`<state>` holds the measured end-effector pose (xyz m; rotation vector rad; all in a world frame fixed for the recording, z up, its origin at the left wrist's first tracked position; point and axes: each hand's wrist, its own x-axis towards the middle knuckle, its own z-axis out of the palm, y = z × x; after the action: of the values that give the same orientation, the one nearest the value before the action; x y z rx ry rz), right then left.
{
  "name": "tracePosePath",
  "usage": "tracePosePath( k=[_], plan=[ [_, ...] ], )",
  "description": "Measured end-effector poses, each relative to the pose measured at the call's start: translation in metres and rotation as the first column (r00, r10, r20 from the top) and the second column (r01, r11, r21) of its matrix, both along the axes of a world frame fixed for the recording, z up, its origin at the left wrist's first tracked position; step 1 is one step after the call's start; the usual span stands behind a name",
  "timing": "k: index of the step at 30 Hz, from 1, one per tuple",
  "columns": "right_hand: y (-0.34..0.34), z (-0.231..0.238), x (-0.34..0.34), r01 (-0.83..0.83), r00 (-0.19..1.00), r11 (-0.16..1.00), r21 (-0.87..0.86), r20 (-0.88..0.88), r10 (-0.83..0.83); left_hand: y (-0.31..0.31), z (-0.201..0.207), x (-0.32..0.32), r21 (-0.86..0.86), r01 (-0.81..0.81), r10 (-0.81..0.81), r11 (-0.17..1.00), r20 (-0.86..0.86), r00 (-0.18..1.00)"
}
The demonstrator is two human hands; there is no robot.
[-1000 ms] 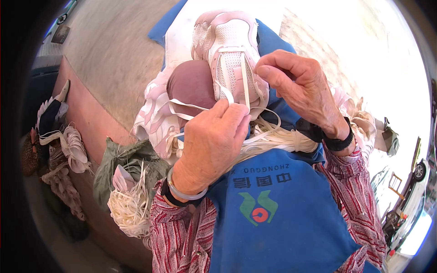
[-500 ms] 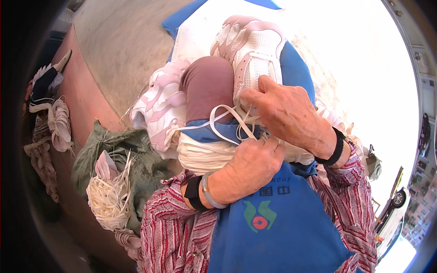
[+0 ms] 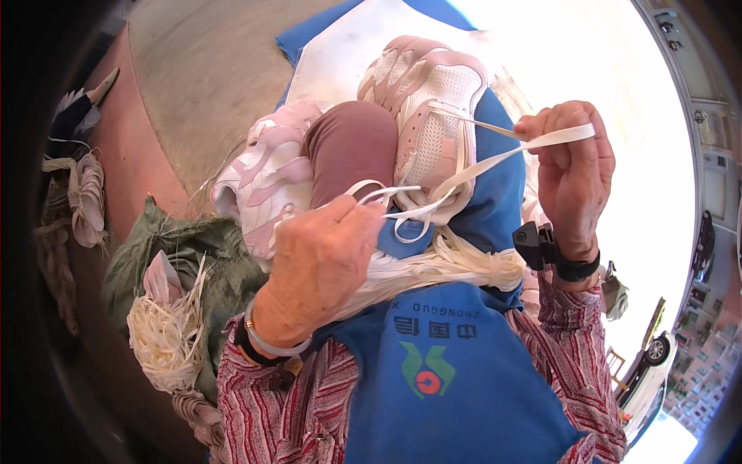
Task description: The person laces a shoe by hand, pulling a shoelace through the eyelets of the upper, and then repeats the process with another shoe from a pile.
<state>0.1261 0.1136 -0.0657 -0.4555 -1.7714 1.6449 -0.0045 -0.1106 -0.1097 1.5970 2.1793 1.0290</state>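
Note:
A pink-and-white sneaker upper (image 3: 437, 158) lies over my lap at the upper middle, to the right of my knee in purple-brown cloth (image 3: 352, 151). Its white flat shoelace (image 3: 498, 162) is stretched from the eyelets to the right. My right hand (image 3: 576, 166), raised beside the upper, is closed on that lace, which loops around the fingers. Lower left, my left hand (image 3: 321, 259) pinches lace near its loose loops; the fingertips are partly hidden. A thick bundle of white laces (image 3: 479, 267) lies across my lap under both hands.
More pink-and-white uppers (image 3: 259, 170) lean left of my knee. A green sack (image 3: 166, 236) with a tangle of laces (image 3: 166, 332) sits at lower left. Blue apron cloth (image 3: 464, 371) covers my lap. Further uppers (image 3: 86, 197) are stacked at the far left.
My right hand has moved right and up from the upper, drawing the lace out taut. My left hand has shifted left and slightly up, away from the lap's middle.

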Motion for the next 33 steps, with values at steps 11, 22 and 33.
tracePosePath(
  k=[11,22,33],
  plan=[
    [0.175,0.045,0.207,0.305,0.816,0.796,-0.522,-0.288,-0.502,-0.021,-0.039,-0.078,-0.088,-0.247,0.233,0.965,-0.149,0.961],
    [0.072,0.000,0.113,0.316,0.873,0.927,0.201,0.320,-0.367,-0.005,-0.013,-0.093,0.041,-0.475,0.461,0.879,0.187,0.868],
    [0.021,-0.044,0.020,-0.236,0.850,0.824,0.514,0.520,-0.081,0.082,-0.014,-0.044,-0.020,-0.049,0.052,0.999,0.197,0.979]
  ],
)
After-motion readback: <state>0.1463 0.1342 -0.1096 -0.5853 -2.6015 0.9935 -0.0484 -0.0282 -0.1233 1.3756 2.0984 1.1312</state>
